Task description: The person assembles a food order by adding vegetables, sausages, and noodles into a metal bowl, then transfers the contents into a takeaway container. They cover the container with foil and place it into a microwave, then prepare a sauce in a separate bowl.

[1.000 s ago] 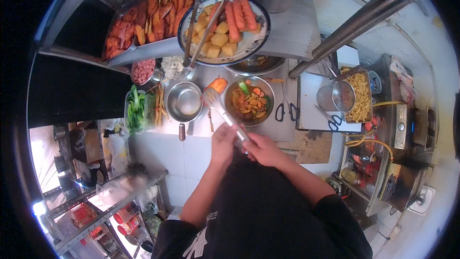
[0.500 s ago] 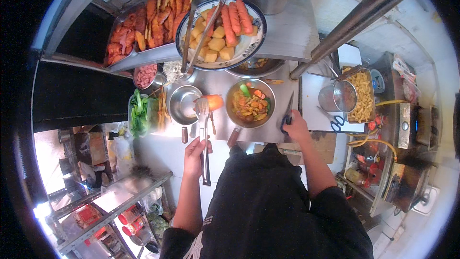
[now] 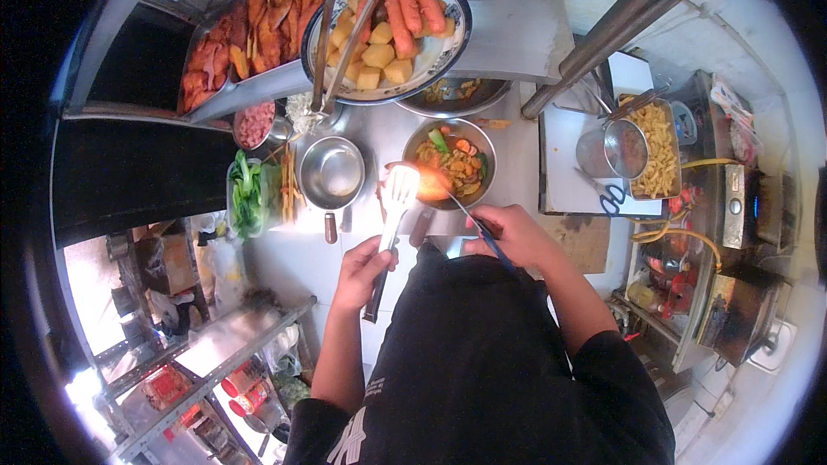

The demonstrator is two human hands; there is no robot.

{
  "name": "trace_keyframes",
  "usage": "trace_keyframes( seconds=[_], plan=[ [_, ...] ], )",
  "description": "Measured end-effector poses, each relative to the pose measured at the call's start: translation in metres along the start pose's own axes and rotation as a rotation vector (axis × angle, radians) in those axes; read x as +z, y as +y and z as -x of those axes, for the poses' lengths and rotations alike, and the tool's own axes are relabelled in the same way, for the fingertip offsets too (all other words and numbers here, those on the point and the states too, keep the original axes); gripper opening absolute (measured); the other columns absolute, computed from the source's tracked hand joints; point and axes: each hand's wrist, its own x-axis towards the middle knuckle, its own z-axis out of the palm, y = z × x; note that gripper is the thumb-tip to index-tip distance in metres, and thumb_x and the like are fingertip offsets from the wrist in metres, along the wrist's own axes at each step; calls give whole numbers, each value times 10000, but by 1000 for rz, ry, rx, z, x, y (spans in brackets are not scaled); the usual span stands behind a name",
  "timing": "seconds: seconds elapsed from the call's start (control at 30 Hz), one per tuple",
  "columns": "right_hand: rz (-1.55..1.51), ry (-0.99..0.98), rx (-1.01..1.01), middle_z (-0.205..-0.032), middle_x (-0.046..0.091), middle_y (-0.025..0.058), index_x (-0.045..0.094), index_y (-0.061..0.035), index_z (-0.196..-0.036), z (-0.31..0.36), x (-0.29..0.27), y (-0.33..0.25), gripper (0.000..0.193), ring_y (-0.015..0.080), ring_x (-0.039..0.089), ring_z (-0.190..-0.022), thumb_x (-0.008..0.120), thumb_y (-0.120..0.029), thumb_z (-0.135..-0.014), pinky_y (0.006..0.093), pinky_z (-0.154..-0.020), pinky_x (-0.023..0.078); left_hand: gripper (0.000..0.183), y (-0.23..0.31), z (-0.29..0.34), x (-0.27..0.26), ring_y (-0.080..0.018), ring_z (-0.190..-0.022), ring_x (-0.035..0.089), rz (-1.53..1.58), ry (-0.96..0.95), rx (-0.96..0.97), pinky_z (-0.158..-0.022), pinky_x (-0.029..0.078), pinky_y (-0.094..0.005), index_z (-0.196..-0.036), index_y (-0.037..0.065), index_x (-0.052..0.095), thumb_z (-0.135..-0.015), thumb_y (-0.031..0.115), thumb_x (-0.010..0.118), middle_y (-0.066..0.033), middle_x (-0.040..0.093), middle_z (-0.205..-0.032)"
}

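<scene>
While the left hand (image 3: 365, 272) clasps tongs (image 3: 399, 196) and the right hand (image 3: 510, 237) grasps scissors (image 3: 492, 241), the orange food piece (image 3: 432, 182), over the pan's (image 3: 494, 164) 7-to-8 o'clock edge, looks light, soft, probably slick, best pinched mid-body.

I count two hands, my left hand (image 3: 364, 271) and my right hand (image 3: 508, 237). Held tongs (image 3: 392, 215): one pair. Orange piece (image 3: 429, 182) at their tips: one. Scissors: two pairs, my held scissors (image 3: 489, 241) and the resting scissors (image 3: 612, 199) at right. Wooden-handled pans: two, the left pan (image 3: 332, 164) and the right pan (image 3: 479, 131). Far plate (image 3: 441, 52): one, bearing one pair of serving tongs (image 3: 325, 34) and at least three sausages (image 3: 409, 7), exact number partly hidden
</scene>
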Motion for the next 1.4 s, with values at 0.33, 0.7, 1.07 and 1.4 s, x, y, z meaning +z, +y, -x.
trace_keyframes(
  seconds=[0.33,0.7,1.07,1.4],
  plan=[
    [85,191,-41,-697,640,120,687,-22,-1051,2,17,12,458,207,598,-607,859,-373,-812,361,-610,496,311,-8,-1,6,-109,-823,554,-83,-60,0,-763,441,-253,-1262,-48,636,-994,103,591,-32,645,-909],
    [8,148,-33,-680,608,96,694,-26,-1068,20,24,31,482,201,594,-607,847,-404,-811,353,-604,485,328,-13,-6,8,-111,-812,551,9,-21,32,-758,436,-257,-1262,-39,641,-1003,161,626,-33,643,-905],
    [93,213,-36,-706,662,146,693,-25,-989,7,24,12,452,292,644,-609,841,-414,-811,401,-611,512,296,-9,-7,10,-105,-809,551,-39,-72,13,-759,442,-261,-1235,-48,646,-1002,132,611,-29,640,-894],
    [37,224,-43,-663,627,125,690,-23,-988,15,25,23,449,243,601,-573,848,-405,-813,375,-596,497,311,-11,-10,13,-110,-819,558,-55,-51,27,-769,454,-263,-1253,-63,627,-1003,119,596,-40,646,-910]
  ],
)
